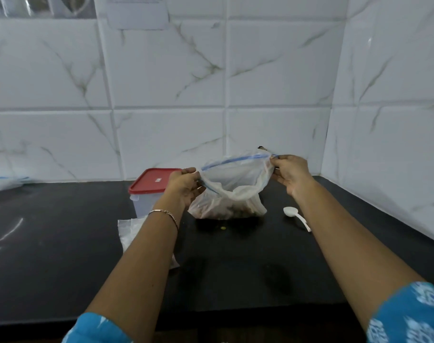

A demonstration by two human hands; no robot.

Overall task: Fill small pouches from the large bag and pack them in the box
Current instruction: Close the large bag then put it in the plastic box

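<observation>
A large clear zip bag [232,189] with a blue seal strip stands on the black counter, dark brownish contents at its bottom. My left hand [185,186] pinches the left end of its mouth and my right hand [289,173] pinches the right end, stretching the mouth wide. Behind my left hand stands a translucent box with a red lid [150,185], lid on. A pile of small clear pouches [130,231] lies partly hidden under my left forearm. A white plastic spoon [296,216] lies to the right of the bag.
The black counter [50,243] meets white marble-look tiled walls at the back and the right. More clear plastic [3,183] lies at the far left by the wall. A small yellow crumb [223,228] sits in front of the bag.
</observation>
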